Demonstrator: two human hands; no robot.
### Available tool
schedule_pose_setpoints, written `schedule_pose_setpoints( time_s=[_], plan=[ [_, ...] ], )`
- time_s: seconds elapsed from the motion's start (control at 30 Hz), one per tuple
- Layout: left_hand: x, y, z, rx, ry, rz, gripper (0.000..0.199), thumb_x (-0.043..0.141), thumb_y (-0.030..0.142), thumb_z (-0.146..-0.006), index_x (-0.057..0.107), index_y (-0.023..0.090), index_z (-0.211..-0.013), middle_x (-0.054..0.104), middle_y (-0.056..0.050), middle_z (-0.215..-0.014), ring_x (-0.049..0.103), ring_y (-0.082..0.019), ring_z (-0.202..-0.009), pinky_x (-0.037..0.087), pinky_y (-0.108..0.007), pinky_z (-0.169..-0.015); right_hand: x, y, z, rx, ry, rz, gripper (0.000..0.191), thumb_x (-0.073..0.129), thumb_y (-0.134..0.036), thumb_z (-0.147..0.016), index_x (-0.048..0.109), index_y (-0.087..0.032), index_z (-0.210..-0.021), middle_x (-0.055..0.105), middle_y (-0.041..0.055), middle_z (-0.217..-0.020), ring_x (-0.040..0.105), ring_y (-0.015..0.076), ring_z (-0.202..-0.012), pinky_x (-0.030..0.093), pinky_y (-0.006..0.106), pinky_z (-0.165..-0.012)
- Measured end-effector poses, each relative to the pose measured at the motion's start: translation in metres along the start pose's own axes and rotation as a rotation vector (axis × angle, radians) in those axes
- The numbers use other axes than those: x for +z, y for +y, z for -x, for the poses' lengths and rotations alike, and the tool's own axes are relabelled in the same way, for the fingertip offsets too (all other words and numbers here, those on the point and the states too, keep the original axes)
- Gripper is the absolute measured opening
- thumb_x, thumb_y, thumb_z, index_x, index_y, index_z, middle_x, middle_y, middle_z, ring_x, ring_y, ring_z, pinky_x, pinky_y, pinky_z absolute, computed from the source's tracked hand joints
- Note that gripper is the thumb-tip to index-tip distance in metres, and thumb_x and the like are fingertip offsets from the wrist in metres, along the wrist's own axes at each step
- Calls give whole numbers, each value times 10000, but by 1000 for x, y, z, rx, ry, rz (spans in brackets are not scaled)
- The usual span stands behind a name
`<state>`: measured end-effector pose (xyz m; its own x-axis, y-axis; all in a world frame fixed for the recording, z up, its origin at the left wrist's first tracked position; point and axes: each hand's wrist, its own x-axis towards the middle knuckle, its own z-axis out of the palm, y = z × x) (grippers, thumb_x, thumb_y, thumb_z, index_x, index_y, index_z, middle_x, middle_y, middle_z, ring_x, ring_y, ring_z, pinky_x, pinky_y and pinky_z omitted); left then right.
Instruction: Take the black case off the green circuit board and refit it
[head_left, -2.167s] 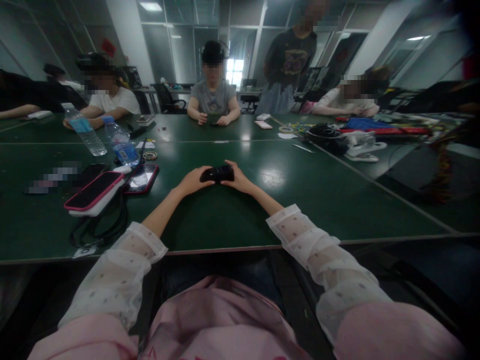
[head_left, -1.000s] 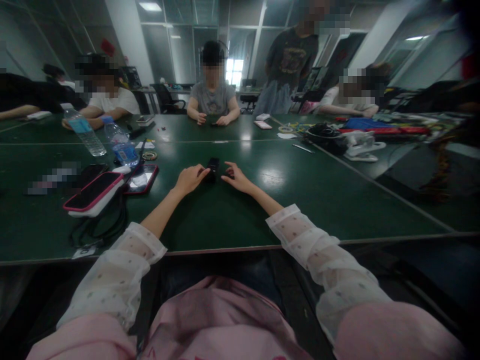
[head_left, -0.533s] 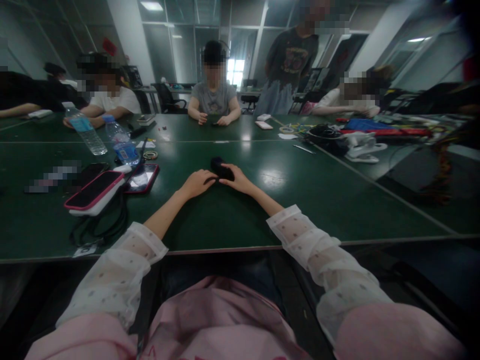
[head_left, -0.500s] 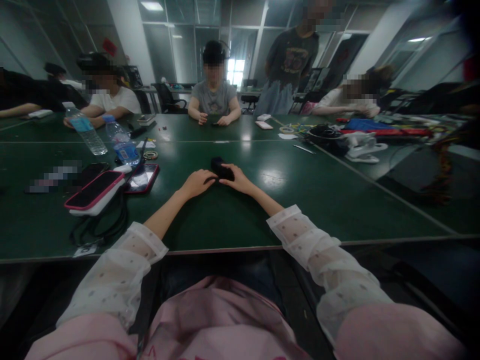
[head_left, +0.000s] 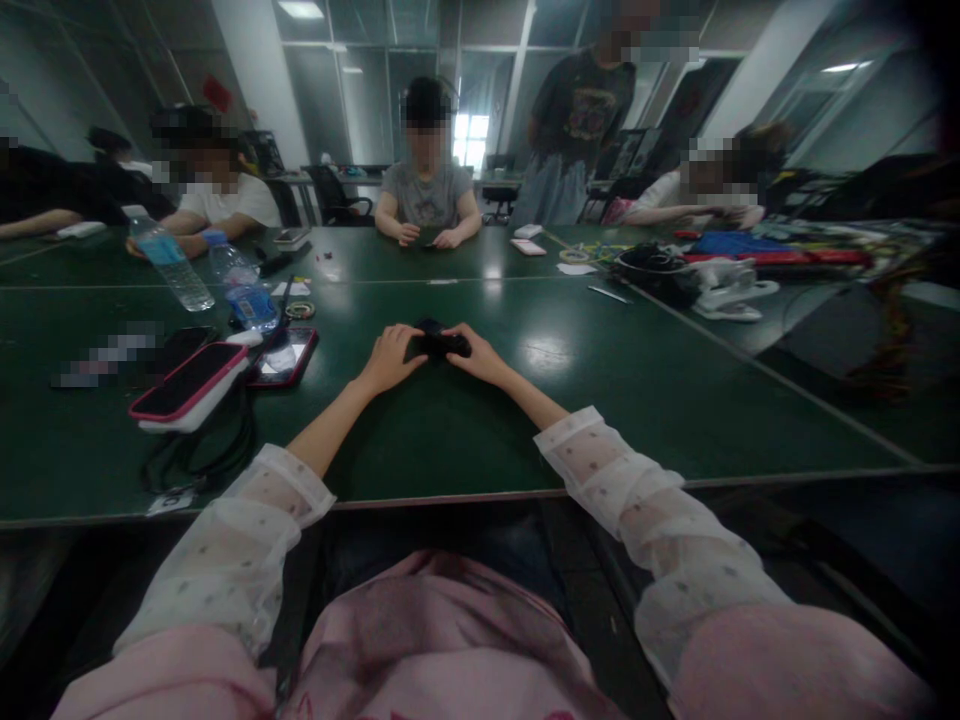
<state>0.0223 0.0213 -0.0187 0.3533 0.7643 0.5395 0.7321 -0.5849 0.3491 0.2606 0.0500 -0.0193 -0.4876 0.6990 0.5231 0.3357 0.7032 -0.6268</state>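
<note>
A small black object [head_left: 432,338], dark and too blurred to name, sits on the green table [head_left: 450,440] in front of me. From its left side my left hand [head_left: 394,358] grips it, thumb toward me and fingers at the far side. My right hand [head_left: 478,358] is closed around its right end. Parts of the object are hidden behind my fingers and thumbs.
To the left lie a pink-edged phone [head_left: 191,380], another phone [head_left: 285,357], a black cable [head_left: 217,450] and two water bottles [head_left: 244,285]. A pen [head_left: 609,295] and white device [head_left: 731,290] lie to the right. Opposite sits a person [head_left: 427,190].
My left hand has shifted slightly, its fingers rising to the far side of the black object and its thumb now lower. The black object has turned a little; my right hand stays on it.
</note>
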Motion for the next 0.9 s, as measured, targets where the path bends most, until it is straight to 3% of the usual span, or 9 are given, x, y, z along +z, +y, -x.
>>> schedule_pose_setpoints(
  time_s=[0.1,0.2,0.37,0.6,0.9],
  plan=[
    [5,-9,-1,-86,125,96,862,738,512,-737,351,194,-1439,380,-179,-1443,406,-353,-1311,343,-535,-1072,-5,3,-1,38,-39,-139,420,633,-245,-725,573,-211,-1139,613,58,-1187,584,245,-1082,422,438,-996],
    [8,-19,-3,-155,66,328,984,787,500,-686,284,190,-1473,358,-203,-1481,464,-337,-1288,364,-516,-1074,-9,2,-1,108,-91,-232,427,639,-230,-711,585,-211,-1134,619,47,-1166,592,234,-1053,432,440,-987],
    [3,-24,-5,-260,-97,651,838,822,379,-669,448,168,-1388,559,-172,-1338,524,-304,-1256,380,-498,-1077,-12,-4,1,148,-145,-314,450,684,-240,-708,587,-218,-1148,621,43,-1151,597,231,-1057,435,455,-1001],
    [0,-20,-5,-262,-35,714,707,840,348,-648,571,165,-1276,650,-131,-1188,614,-251,-1084,438,-481,-1022,-4,10,0,235,-43,-320,661,792,-361,-678,521,-216,-1262,626,78,-1182,592,244,-1126,406,482,-1062],
    [6,-26,-6,-228,-49,705,806,867,307,-601,507,156,-1306,615,-161,-1261,586,-287,-1169,439,-504,-1022,-2,12,-1,217,25,-322,595,798,-400,-669,565,-217,-1185,631,72,-1188,599,249,-1131,415,480,-1067]
  ],
)
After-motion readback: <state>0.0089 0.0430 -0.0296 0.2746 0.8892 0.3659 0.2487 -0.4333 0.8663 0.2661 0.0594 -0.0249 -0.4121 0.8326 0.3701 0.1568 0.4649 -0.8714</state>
